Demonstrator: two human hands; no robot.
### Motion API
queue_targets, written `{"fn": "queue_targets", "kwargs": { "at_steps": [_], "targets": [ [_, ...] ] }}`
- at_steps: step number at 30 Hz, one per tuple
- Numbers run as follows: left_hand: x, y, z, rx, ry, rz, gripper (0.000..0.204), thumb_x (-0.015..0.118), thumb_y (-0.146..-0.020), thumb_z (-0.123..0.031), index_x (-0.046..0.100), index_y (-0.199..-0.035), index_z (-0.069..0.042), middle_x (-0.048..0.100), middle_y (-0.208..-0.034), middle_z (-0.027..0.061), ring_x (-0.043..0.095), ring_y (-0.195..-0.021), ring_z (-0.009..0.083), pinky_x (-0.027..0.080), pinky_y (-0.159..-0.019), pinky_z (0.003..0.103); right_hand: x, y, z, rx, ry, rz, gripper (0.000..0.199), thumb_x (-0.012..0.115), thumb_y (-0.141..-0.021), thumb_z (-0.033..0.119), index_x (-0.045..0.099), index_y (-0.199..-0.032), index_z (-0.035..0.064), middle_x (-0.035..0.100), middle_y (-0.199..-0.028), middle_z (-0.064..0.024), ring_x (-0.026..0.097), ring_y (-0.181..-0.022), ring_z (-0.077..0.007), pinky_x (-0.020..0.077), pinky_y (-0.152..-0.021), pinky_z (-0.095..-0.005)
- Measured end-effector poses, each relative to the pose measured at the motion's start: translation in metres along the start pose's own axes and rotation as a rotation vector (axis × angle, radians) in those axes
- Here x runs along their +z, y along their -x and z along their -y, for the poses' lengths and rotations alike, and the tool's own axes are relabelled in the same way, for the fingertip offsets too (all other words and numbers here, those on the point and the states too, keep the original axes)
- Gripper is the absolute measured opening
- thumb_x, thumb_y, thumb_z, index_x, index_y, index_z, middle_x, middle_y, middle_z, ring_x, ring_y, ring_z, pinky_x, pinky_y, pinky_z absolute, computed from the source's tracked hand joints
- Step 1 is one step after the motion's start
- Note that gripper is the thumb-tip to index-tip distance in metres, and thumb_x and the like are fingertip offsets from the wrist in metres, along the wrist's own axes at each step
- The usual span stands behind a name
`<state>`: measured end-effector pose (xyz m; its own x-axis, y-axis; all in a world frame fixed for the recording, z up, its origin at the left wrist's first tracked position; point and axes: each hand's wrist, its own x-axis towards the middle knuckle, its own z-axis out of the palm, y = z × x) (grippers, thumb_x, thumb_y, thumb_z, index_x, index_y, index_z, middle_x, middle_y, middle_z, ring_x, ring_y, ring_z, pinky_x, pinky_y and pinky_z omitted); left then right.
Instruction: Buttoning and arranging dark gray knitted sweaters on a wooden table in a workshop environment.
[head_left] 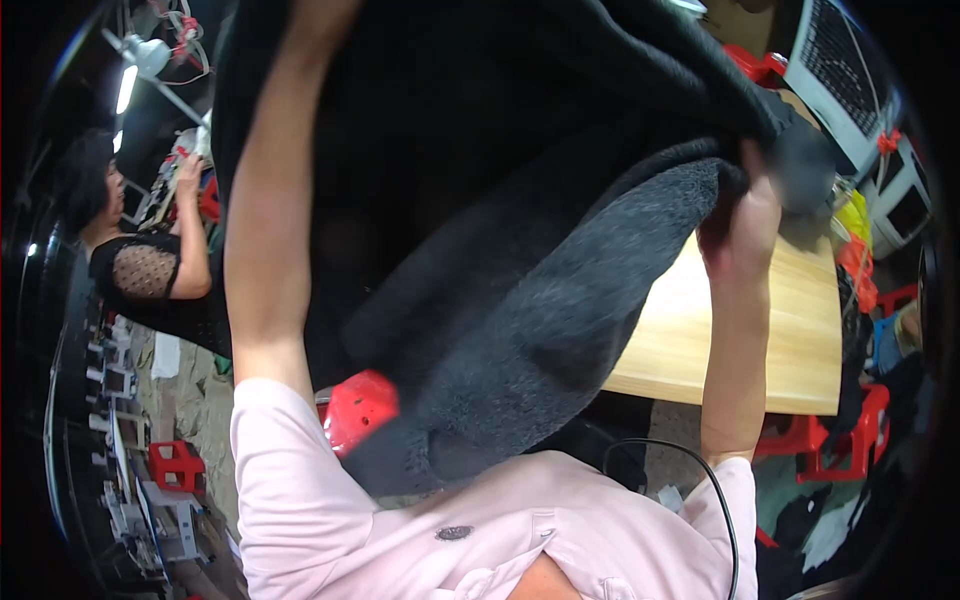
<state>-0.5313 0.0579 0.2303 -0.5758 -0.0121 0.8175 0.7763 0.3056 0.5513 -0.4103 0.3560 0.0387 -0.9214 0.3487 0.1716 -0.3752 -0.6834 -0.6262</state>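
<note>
A large piece of black and charcoal cloth (560, 290) with a fuzzy surface is spread up in front of me, filling the upper middle of the head view. Its near fold hangs down close to my chest. My right hand (748, 222) is closed around the cloth's right side, above the wooden table. My left arm reaches up along the cloth's left part; only the base of my left hand (325, 14) shows at the top edge, its fingers hidden. Whether the cloth is a finished garment cannot be told.
A light wooden table (740, 350) lies beneath the cloth at right. Red plastic stools (178, 468) stand on both sides, and a red seat (358, 410) is near my left elbow. Another person (150, 260) works at far left. A black cable (715, 480) crosses by my right arm.
</note>
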Motion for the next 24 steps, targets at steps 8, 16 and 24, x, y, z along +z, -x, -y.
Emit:
{"fn": "queue_targets", "kwargs": {
  "at_steps": [8,16,24],
  "targets": [
    [0.167,0.221,0.232,-0.318,-0.181,0.948,0.087,0.059,-0.107,-0.068,0.061,-0.146,0.01,0.069,-0.14,0.0311,0.065,-0.134,0.0388,0.045,-0.12,0.042,-0.288,0.085,-0.014,0.163,1.222,-0.295,0.041,0.071,-0.108,0.029,0.071,-0.136,-0.0015,0.079,-0.11,-0.0132,0.076,-0.101,-0.022,0.0603,-0.084,-0.036],
    [0.105,0.376,0.139,0.065,-0.296,0.776,0.039,0.082,-0.096,-0.014,0.075,-0.134,-0.007,0.067,-0.148,0.0172,0.062,-0.14,0.0382,0.048,-0.119,0.049,-0.211,0.133,0.038,-0.649,1.871,-0.06,0.032,0.081,-0.09,-0.002,0.075,-0.121,0.0027,0.074,-0.118,-0.0144,0.07,-0.111,-0.0344,0.056,-0.096,-0.044],
    [0.019,0.419,0.125,-0.19,-0.529,0.975,0.07,0.075,-0.101,-0.043,0.055,-0.164,-0.018,0.043,-0.174,0.0175,0.037,-0.163,0.0394,0.026,-0.131,0.062,-0.199,0.102,0.006,-0.029,1.837,0.689,0.049,0.088,-0.089,0.036,0.078,-0.124,0.0037,0.074,-0.133,-0.0139,0.067,-0.127,-0.0333,0.0504,-0.109,-0.0438]
  ]
}}
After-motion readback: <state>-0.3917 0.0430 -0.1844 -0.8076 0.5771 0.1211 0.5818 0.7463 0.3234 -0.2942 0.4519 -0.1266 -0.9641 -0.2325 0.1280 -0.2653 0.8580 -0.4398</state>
